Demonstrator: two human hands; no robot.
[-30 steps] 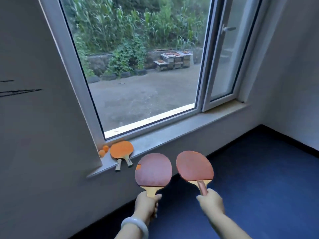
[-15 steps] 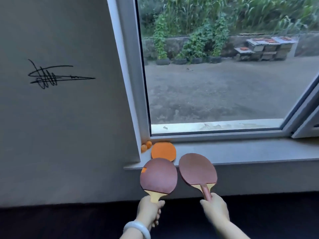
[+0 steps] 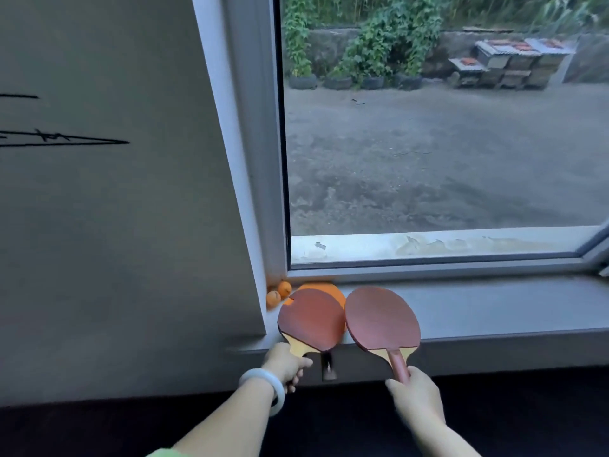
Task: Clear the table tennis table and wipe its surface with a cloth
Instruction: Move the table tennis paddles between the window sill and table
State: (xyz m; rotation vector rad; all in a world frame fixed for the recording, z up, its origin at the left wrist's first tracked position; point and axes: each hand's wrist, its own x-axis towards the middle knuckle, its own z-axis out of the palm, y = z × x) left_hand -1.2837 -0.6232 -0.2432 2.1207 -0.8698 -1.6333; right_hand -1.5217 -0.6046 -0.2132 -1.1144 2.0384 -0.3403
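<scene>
Grey stone windowsill (image 3: 494, 311) runs under the big window (image 3: 428, 143), and it serves as the drop-off spot for the gear cleared from the table tennis table, which is not in view. Clearing looks well along but not finished: an orange paddle (image 3: 324, 289) already lies flat on the sill in the corner by the frame, with its handle seemingly poking over the ledge below, and two orange balls (image 3: 278, 293) sit against the wall beside it. Two more bats are yet to be put down. No cloth shows anywhere, so by my reckoning the wiping has not begun.

Both forearms reach forward and up toward the ledge. On the left, a red paddle (image 3: 311, 319) hangs over the sill's corner, overlapping the orange one; whether it touches is unclear. A second red paddle (image 3: 382, 319) sits just beside it, blade over the ledge.

Fingers of the left hand (image 3: 286, 366), a pale bangle (image 3: 263, 387) on its wrist, wrap round its bat's wooden handle. The right hand (image 3: 417, 399) grips its reddish handle from below.
</scene>
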